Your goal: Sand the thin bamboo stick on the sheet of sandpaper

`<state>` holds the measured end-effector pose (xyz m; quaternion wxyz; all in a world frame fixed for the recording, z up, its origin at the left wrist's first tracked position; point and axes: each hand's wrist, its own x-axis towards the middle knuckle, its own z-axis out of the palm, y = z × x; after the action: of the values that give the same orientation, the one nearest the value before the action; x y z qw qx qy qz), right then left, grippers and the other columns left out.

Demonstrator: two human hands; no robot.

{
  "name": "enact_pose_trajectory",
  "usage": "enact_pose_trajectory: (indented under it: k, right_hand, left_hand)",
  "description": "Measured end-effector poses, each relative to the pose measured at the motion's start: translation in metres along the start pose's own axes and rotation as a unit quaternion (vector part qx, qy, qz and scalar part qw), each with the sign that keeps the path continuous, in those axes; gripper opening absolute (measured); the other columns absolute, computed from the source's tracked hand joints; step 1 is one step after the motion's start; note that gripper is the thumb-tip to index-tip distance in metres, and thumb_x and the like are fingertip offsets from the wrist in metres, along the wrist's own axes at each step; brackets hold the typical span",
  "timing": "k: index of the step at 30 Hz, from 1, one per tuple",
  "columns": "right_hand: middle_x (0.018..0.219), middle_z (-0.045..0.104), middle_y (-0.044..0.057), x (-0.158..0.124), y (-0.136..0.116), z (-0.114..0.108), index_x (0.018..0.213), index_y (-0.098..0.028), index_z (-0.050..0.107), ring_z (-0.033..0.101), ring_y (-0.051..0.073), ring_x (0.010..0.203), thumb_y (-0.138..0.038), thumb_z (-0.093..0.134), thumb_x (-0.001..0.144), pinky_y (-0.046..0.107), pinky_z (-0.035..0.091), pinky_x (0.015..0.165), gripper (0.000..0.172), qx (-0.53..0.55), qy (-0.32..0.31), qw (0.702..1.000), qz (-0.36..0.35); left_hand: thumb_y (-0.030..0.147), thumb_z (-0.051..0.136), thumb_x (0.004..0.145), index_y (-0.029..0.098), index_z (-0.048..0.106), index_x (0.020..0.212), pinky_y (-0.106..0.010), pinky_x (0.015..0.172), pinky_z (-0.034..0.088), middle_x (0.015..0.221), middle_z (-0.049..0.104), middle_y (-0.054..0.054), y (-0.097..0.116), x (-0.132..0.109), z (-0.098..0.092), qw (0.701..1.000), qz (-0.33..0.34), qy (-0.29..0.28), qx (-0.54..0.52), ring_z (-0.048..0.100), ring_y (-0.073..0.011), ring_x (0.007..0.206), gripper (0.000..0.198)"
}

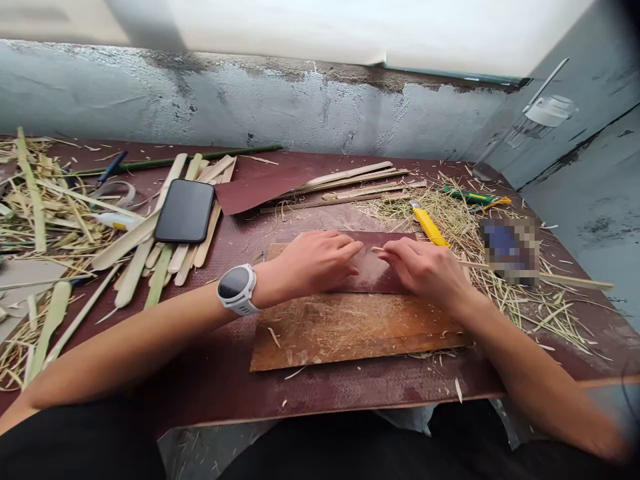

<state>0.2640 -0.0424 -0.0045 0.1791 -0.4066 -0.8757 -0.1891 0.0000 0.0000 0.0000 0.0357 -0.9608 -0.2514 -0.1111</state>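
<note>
My right hand [423, 270] is closed around a long thin bamboo strip [575, 280]. The strip's tip sticks out past my fingertips on the left, and its long end runs off to the right. Under both hands lies a dark red sheet [387, 283], apparently sandpaper, with a pale dusty patch. It rests on a worn wooden board [345, 327]. My left hand [320, 260], with a white watch on the wrist, hovers over or rests on the sheet's left part, its fingers loosely bent and holding nothing visible. A small gap separates the two hands.
Left are a black phone [185, 210] on flat bamboo slats [133, 273] and a heap of shavings [30, 207]. Another red sheet [255, 190] lies behind. A yellow cutter [429, 223], a green cutter [467, 195] and a blurred object [510, 250] lie among shavings at right.
</note>
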Motion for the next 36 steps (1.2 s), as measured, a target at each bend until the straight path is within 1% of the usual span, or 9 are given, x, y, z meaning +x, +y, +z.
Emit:
enact_pose_trajectory:
  k: [3,7,13,18,22,26,28,32,36]
  right_hand:
    - [0.086,0.069,0.001,-0.001,-0.002,-0.003,0.112,-0.017,0.07,0.055,0.011,0.063,-0.032,0.055,0.11,0.028,0.032,0.056,0.021,0.01,-0.002,0.999,-0.036]
    - [0.09,0.072,0.001,0.0,-0.003,-0.008,0.123,-0.016,0.068,0.058,0.012,0.069,-0.027,0.056,0.11,0.029,0.037,0.062,0.02,0.005,0.007,0.996,-0.09]
    - [0.088,0.076,0.0,0.001,-0.004,-0.009,0.117,-0.018,0.07,0.06,0.012,0.069,-0.029,0.057,0.11,0.031,0.037,0.065,0.019,-0.021,0.032,0.994,-0.099]
    - [0.078,0.071,-0.001,0.0,-0.007,-0.009,0.113,-0.017,0.071,0.056,0.014,0.068,-0.029,0.061,0.108,0.033,0.036,0.064,0.016,-0.036,0.041,0.995,-0.089]
    - [0.084,0.073,0.001,0.0,-0.008,-0.01,0.129,-0.017,0.068,0.055,0.015,0.07,-0.025,0.062,0.106,0.034,0.037,0.065,0.025,-0.032,0.032,0.995,-0.089]
    - [0.094,0.076,0.001,0.0,-0.006,-0.012,0.142,-0.02,0.062,0.056,0.016,0.074,-0.014,0.062,0.102,0.034,0.038,0.066,0.04,-0.05,0.031,0.994,-0.087]
    - [0.094,0.076,0.001,0.0,-0.006,-0.013,0.142,-0.019,0.062,0.056,0.016,0.074,-0.013,0.062,0.101,0.034,0.038,0.066,0.041,-0.06,0.037,0.994,-0.087]
    - [0.094,0.077,0.001,-0.001,-0.006,-0.012,0.145,-0.018,0.06,0.057,0.016,0.073,-0.014,0.063,0.102,0.034,0.037,0.065,0.044,-0.06,0.038,0.994,-0.084]
    - [0.096,0.078,0.001,-0.001,-0.005,-0.011,0.146,-0.019,0.06,0.058,0.015,0.072,-0.017,0.064,0.102,0.034,0.037,0.064,0.044,-0.048,0.037,0.995,-0.073]
  left_hand:
    - [0.039,0.068,0.103,0.013,0.061,0.135,-0.033,0.081,0.06,0.117,0.077,-0.012,0.0,0.001,0.003,0.998,0.005,0.05,-0.021,0.075,-0.0242,0.102,0.042]
    - [0.035,0.057,0.109,0.016,0.066,0.122,-0.029,0.073,0.058,0.107,0.078,-0.007,0.0,0.002,0.008,0.992,0.035,0.097,-0.067,0.076,-0.0196,0.092,0.024]
    - [0.028,0.053,0.11,0.016,0.068,0.113,-0.028,0.075,0.058,0.099,0.078,-0.006,0.003,0.001,0.01,0.988,0.022,0.093,-0.118,0.075,-0.0172,0.088,0.019]
    - [0.024,0.052,0.109,0.016,0.07,0.11,-0.028,0.075,0.057,0.099,0.078,-0.008,0.006,0.0,0.01,0.986,0.011,0.082,-0.146,0.075,-0.0173,0.087,0.02]
    - [0.025,0.057,0.107,0.016,0.072,0.107,-0.025,0.071,0.054,0.097,0.079,-0.006,0.006,0.001,0.001,0.96,-0.013,0.101,-0.26,0.074,-0.0148,0.082,0.018]
    - [0.021,0.063,0.104,0.015,0.074,0.102,-0.021,0.066,0.05,0.089,0.079,-0.003,0.004,0.005,-0.008,0.922,-0.049,0.091,-0.374,0.07,-0.0103,0.073,0.013]
    - [0.019,0.064,0.103,0.014,0.074,0.102,-0.021,0.066,0.049,0.091,0.079,-0.003,0.004,0.005,-0.007,0.921,-0.053,0.094,-0.375,0.07,-0.01,0.073,0.011]
    - [0.023,0.063,0.104,0.014,0.073,0.11,-0.025,0.067,0.049,0.095,0.079,-0.006,0.004,0.004,0.002,0.943,-0.047,0.12,-0.308,0.07,-0.0118,0.073,0.014]
    - [0.026,0.062,0.106,0.015,0.072,0.111,-0.025,0.066,0.049,0.096,0.08,-0.006,0.003,0.002,0.006,0.951,-0.039,0.138,-0.276,0.071,-0.0127,0.074,0.015]
